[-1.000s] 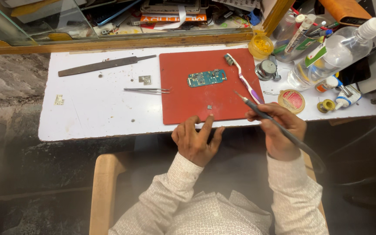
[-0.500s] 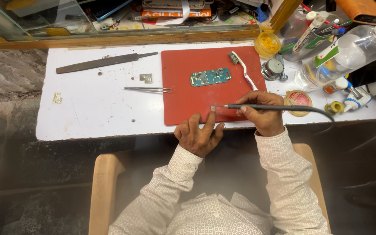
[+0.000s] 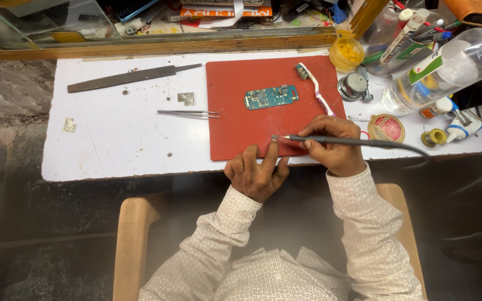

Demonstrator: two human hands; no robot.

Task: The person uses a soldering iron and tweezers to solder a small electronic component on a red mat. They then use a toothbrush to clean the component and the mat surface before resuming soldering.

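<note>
While tweezers [image 3: 189, 113], a file [image 3: 132, 78] and a toothbrush [image 3: 313, 86] lie clear of the work, the right hand [image 3: 335, 145] is clamped on a soldering iron [image 3: 352, 141] at the red mat's [image 3: 235, 100] near edge. Beside its tip, the left hand [image 3: 256, 173] rests loosely curled, index finger out, gripping nothing visible. Farther off lies a circuit board [image 3: 270, 96]. Whatever is under the tip is too small to make out.

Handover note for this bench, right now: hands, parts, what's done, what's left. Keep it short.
Right hand: gripping the soldering iron like a pen, tip at the near edge of the red mat.
Left hand: empty, index fingertip pressed on the mat right at the iron tip; whatever sits under it is too small to make out.
Circuit board: mid-mat, untouched. Toothbrush beside it, tweezers and file left of the mat.
Done: nothing visibly finished.
Left: probably the tip work, then the board.
</note>
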